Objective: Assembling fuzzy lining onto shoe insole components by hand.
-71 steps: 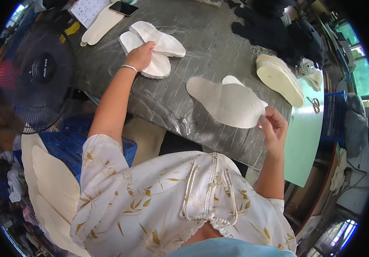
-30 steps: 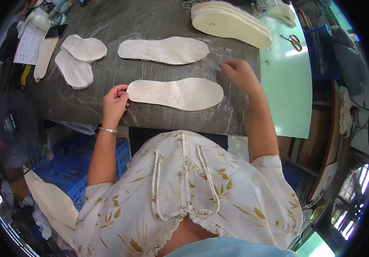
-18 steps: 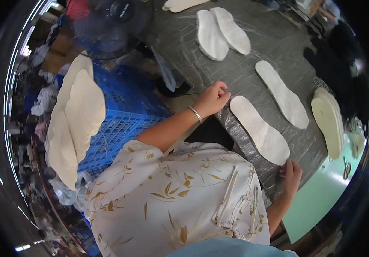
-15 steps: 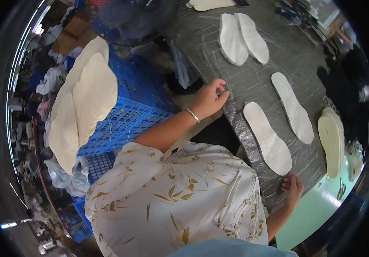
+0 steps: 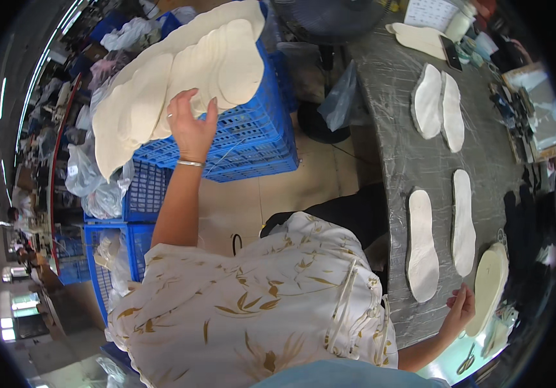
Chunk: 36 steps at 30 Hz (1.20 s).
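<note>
Reaching across to the big blue plastic crate [image 5: 252,145], the left hand [image 5: 192,126] lies open-fingered on the stack of cream insole-shaped sheets [image 5: 174,77], their long axes fanning toward the upper right. Best to peel one top sheet cleanly. The right hand [image 5: 460,309] rests relaxed by the grey table [image 5: 420,155].

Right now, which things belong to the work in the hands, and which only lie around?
In the work:
- left hand on stacked insoles in blue crate
- right hand beside insole pair

Lying about:
- fan
- phone
- scissors
</note>
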Each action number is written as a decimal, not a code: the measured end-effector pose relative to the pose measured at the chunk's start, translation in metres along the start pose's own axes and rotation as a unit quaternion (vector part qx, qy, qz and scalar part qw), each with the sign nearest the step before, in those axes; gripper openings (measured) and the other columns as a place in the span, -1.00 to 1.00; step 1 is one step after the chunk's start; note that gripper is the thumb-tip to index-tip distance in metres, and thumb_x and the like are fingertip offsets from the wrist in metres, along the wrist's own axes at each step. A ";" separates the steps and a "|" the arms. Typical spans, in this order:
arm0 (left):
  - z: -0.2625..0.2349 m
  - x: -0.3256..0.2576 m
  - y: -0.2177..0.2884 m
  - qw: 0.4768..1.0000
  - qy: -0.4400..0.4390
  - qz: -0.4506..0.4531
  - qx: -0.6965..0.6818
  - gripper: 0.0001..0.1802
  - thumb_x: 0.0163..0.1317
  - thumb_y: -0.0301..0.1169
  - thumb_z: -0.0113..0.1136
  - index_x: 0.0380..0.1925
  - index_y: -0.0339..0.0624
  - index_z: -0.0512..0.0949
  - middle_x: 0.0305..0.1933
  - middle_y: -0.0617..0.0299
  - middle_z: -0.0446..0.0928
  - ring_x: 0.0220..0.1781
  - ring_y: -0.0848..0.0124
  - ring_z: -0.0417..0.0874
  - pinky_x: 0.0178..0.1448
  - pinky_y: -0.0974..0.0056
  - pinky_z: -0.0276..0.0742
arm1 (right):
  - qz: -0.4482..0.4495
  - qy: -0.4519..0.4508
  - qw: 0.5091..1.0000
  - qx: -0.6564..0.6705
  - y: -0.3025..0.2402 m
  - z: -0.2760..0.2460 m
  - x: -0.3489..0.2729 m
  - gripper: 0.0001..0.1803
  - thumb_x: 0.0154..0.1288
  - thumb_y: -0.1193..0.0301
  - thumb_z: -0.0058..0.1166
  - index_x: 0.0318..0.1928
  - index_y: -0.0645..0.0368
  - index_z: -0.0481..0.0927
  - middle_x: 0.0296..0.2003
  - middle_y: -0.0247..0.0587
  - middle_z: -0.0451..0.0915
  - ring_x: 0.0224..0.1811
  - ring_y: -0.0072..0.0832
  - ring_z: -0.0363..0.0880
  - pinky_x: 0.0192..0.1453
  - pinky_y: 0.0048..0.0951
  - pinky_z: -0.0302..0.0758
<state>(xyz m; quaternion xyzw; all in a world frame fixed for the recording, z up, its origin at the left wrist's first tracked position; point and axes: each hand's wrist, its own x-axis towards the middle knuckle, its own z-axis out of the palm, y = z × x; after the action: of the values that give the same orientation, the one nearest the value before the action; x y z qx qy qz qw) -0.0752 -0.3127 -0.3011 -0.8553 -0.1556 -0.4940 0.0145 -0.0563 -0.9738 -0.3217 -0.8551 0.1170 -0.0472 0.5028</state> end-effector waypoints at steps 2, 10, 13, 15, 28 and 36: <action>-0.032 -0.013 -0.045 0.997 -0.013 0.007 0.081 -0.46 0.00 -0.32 0.48 -0.01 -0.21 0.50 -0.01 -0.01 0.55 0.04 0.00 0.54 0.11 0.02 0.46 | -0.040 -0.035 0.999 -0.014 -0.014 0.010 0.014 -0.76 0.48 0.34 0.06 -0.08 0.26 0.65 -0.44 -0.41 0.54 -0.52 -0.77 0.34 -0.45 -0.70 0.32; -0.109 -0.061 -0.175 0.977 -0.102 -0.038 0.185 -0.38 -0.02 -0.23 0.52 0.05 -0.10 0.49 0.12 0.07 0.52 0.14 0.02 0.53 0.16 0.01 0.49 | -0.076 -0.101 0.992 -0.009 -0.032 0.038 0.029 -0.79 0.49 0.40 0.03 -0.05 0.24 0.64 -0.43 -0.43 0.55 -0.50 -0.79 0.37 -0.43 -0.73 0.32; -0.114 -0.050 -0.179 0.984 -0.106 -0.024 0.141 -0.60 0.02 -0.38 0.47 -0.10 -0.08 0.60 0.01 0.16 0.60 0.04 0.10 0.61 0.07 0.08 0.56 | -0.077 -0.110 0.991 0.006 -0.033 0.042 0.024 -0.80 0.49 0.40 0.03 -0.05 0.23 0.64 -0.42 -0.44 0.56 -0.50 -0.78 0.39 -0.42 -0.72 0.34; -0.121 -0.039 -0.190 0.991 -0.106 -0.043 0.073 -0.66 0.05 -0.40 0.46 -0.14 -0.09 0.62 -0.01 0.17 0.61 0.02 0.15 0.63 0.03 0.13 0.57 | -0.072 -0.113 0.991 0.006 -0.029 0.042 0.023 -0.80 0.49 0.40 0.03 -0.06 0.23 0.64 -0.42 -0.44 0.56 -0.50 -0.78 0.39 -0.42 -0.72 0.34; -0.073 0.150 -0.248 0.980 0.011 -0.190 -0.057 -0.63 0.28 -0.12 0.31 -0.17 -0.23 0.71 -0.42 0.30 0.67 -0.37 0.61 0.60 -0.22 0.42 0.54 | -0.080 -0.116 0.990 -0.009 -0.050 0.052 0.011 -0.80 0.48 0.42 0.03 -0.07 0.29 0.62 -0.43 -0.41 0.56 -0.51 -0.79 0.39 -0.43 -0.73 0.33; -0.046 0.297 -0.220 0.962 0.190 -0.162 0.111 -0.44 0.04 0.24 0.29 -0.27 0.01 0.77 -0.28 0.13 0.74 -0.13 0.17 0.75 0.02 0.16 0.60 | -0.051 -0.135 0.990 0.007 -0.055 0.059 0.012 -0.77 0.47 0.41 0.04 -0.06 0.34 0.61 -0.44 -0.36 0.57 -0.50 -0.73 0.42 -0.41 -0.68 0.34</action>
<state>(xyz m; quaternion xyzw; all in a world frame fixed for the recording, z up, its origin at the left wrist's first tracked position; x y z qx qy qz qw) -0.0384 -0.0366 -0.0540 -0.7023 -0.3401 -0.6226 0.0583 -0.0242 -0.9006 -0.3035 -0.8552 0.0045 0.0422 0.5165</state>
